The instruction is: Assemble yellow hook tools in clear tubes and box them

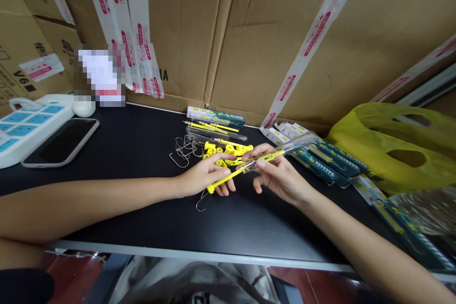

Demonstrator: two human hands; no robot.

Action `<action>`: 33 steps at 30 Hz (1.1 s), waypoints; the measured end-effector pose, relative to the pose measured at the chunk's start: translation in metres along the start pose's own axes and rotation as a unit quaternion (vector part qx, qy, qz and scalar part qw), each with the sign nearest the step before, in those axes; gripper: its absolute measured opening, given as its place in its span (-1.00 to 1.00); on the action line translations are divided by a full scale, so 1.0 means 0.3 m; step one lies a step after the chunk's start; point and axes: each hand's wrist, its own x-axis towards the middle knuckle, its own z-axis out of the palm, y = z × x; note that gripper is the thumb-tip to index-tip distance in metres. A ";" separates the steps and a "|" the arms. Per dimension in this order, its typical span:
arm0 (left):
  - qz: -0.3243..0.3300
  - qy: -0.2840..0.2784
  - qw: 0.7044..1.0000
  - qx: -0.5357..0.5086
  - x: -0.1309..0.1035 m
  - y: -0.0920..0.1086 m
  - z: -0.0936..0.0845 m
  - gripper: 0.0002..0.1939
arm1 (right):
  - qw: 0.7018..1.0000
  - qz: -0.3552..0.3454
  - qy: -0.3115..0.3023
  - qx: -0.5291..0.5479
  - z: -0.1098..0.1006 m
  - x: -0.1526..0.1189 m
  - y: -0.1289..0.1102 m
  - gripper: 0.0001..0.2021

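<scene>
A yellow rod (227,178) with a metal hook (201,203) at its lower end lies slantwise between my hands, its upper part inside a clear plastic tube (297,143). My left hand (203,174) pinches the rod near the hook end. The fingers of my right hand (280,175) are closed round the clear tube. Just behind my hands lie small yellow plastic parts (210,148), partly covered by my fingers, and a tangle of bent metal hooks (183,149). Several tubes with yellow rods (213,127) rest farther back.
Printed packages (320,156) lie on the right, beside a yellow plastic bag (392,142). Another package (215,116) is at the back. A phone (62,142) and a power strip (33,126) are on the left. Large cardboard boxes (178,23) stand behind the black table (199,232).
</scene>
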 end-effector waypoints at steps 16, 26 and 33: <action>-0.048 0.042 0.998 0.007 0.015 -0.001 0.002 -0.75 | 0.998 -0.027 0.056 -0.001 -0.125 0.028 -0.092 -0.86; -0.035 0.092 0.992 0.076 0.005 0.004 0.030 -0.81 | 0.998 -0.031 0.053 -0.021 -0.124 0.025 -0.090 -0.86; -0.036 0.074 0.995 0.051 0.005 0.007 0.025 -0.74 | 0.997 -0.032 0.064 -0.026 -0.122 0.026 -0.097 -0.87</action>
